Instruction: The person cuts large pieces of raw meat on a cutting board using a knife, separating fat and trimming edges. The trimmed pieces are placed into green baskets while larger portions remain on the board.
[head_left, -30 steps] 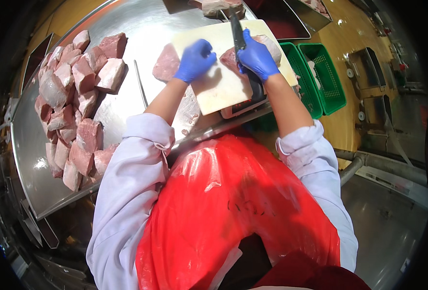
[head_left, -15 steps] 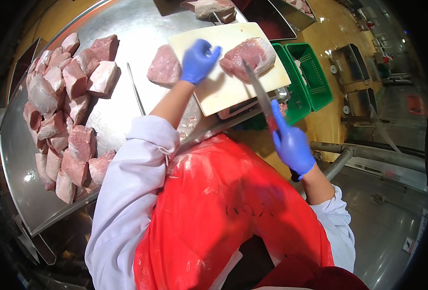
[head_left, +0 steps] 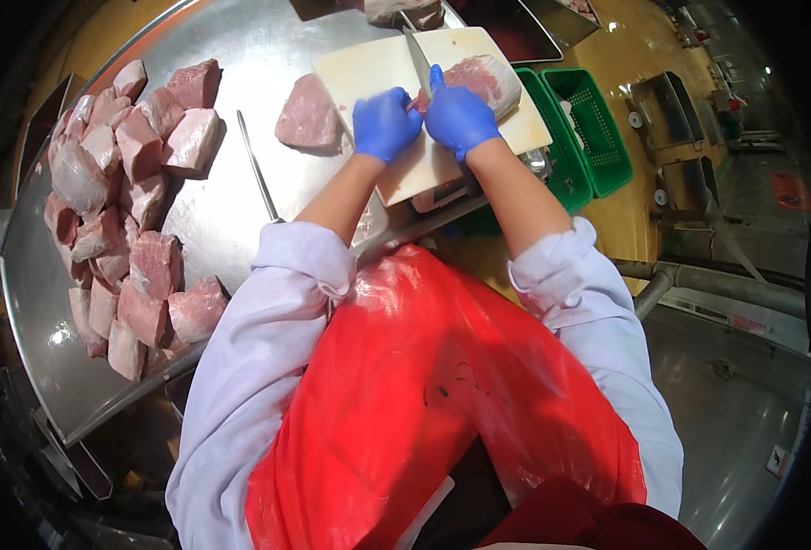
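Observation:
A cream cutting board [head_left: 359, 66] lies on the steel table with a large piece of raw meat [head_left: 490, 78] toward its right side. In my blue-gloved right hand [head_left: 461, 119] is a knife, its blade [head_left: 418, 62] pointing away and slightly left across the meat's left end. My gloved left hand [head_left: 386, 125] is closed at that same end, beside the right hand, and appears to pinch the meat's edge. The hands hide the knife handle and part of the meat. Left of the board rests a flat slab of meat [head_left: 309, 114].
A heap of meat chunks [head_left: 116, 183] covers the left of the steel table [head_left: 217, 220]. A thin metal rod [head_left: 257, 165] lies between heap and slab. Green baskets [head_left: 598, 137] stand right of the board. More meat [head_left: 403, 13] sits at the far edge.
My right hand has moved up and left with the knife, from right of the board onto the meat. The blade now points farther away. My left hand has shifted slightly and closed near the meat.

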Available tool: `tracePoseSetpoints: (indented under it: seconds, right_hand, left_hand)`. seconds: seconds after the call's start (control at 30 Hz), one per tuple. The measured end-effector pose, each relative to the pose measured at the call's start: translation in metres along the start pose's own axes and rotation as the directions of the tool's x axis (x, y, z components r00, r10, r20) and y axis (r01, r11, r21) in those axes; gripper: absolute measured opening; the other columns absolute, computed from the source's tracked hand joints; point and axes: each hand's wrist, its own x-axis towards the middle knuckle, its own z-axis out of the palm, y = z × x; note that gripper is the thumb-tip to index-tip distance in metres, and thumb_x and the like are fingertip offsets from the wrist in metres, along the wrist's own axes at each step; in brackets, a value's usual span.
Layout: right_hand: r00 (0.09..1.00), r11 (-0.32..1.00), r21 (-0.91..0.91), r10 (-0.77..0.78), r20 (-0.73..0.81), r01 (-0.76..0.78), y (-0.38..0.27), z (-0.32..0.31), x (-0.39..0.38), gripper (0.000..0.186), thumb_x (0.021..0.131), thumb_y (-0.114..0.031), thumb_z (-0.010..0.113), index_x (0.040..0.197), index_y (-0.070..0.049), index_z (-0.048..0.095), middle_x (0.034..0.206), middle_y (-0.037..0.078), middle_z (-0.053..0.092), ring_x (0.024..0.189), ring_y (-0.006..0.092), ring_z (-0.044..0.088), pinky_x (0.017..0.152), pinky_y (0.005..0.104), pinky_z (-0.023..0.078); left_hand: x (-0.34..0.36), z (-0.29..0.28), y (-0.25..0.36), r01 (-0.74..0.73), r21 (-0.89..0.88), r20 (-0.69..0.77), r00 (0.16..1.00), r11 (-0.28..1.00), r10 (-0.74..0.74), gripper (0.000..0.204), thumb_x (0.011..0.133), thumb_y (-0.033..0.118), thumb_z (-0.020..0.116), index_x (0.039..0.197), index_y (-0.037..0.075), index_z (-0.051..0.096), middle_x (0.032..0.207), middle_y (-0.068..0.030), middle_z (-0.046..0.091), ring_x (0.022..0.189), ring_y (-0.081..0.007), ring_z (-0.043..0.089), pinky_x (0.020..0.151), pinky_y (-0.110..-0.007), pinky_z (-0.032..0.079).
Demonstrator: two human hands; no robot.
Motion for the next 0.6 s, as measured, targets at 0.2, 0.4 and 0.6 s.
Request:
tracePoseSetpoints:
  seconds: [0.2, 0.4, 0.6]
  right_hand:
    - [0.975, 0.952, -0.289, -0.041, 0.219, 0.105, 0.001, -0.016, -0.09, 0.071, 0.092, -0.013, 0.05, 0.157, 0.0, 0.026, 0.089, 0.02, 0.073, 0.079, 0.0356, 0.073, 0.073, 0.0487, 0.057]
    - [0.95, 0.892, -0.361, -0.187, 0.251, 0.271, 0.068, -0.029, -0.153, 0.079, 0.087, -0.006, 0.051, 0.16, -0.004, 0.021, 0.078, 0.017, 0.07, 0.067, 0.0341, 0.069, 0.061, 0.0477, 0.055]
    - [0.95, 0.947, -0.13, -0.272, 0.15, 0.292, 0.145, -0.024, -0.198, 0.083, 0.088, -0.006, 0.057, 0.162, -0.02, 0.022, 0.076, 0.018, 0.068, 0.065, 0.0349, 0.068, 0.058, 0.0465, 0.054]
  left_hand:
    - [-0.006, 0.004, 0.0, -0.005, 0.017, -0.036, 0.999, 1.0, 0.005, 0.02, 0.078, 0.029, 0.067, 0.085, 0.01, 0.073, 0.084, -0.0141, 0.073, 0.081, -0.0348, 0.07, 0.081, -0.045, 0.049]
    - [0.005, -0.014, -0.006, 0.069, 0.056, -0.027, 0.997, 0.996, -0.068, 0.026, 0.079, 0.035, 0.072, 0.081, 0.01, 0.07, 0.084, -0.015, 0.072, 0.077, -0.0352, 0.069, 0.074, -0.044, 0.053]
    - [0.014, -0.034, -0.02, 0.237, -0.59, -0.054, 0.942, 0.772, -0.33, 0.02, 0.084, 0.021, 0.065, 0.088, 0.001, 0.065, 0.087, -0.016, 0.071, 0.08, -0.0304, 0.07, 0.08, -0.036, 0.055]
